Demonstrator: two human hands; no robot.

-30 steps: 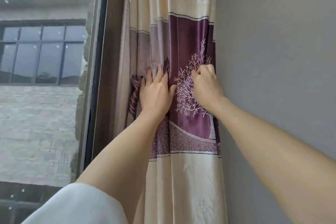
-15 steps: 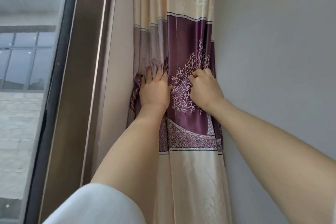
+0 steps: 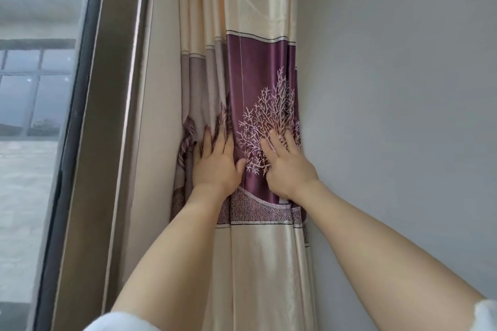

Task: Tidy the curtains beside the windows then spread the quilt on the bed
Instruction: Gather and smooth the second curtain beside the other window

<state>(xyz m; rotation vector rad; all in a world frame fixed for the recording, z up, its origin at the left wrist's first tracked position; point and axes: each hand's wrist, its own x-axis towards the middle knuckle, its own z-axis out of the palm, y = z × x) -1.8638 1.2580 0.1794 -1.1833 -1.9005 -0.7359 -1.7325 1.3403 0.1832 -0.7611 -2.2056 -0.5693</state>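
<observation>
Both flat and open-fingered against the gathered curtain (image 3: 258,75) hanging lengthwise top to bottom: left hand (image 3: 215,166) beside right hand (image 3: 289,169).

arms: bare forearms | sleeves (image 3: 121,322): white, short, at the upper arms | hands: bare

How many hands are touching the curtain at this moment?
2. The left hand lies flat on the gathered folds by the tieback, on the window side. The right hand rests open on the purple band of the curtain, over the tree pattern, nearest the wall.
</observation>
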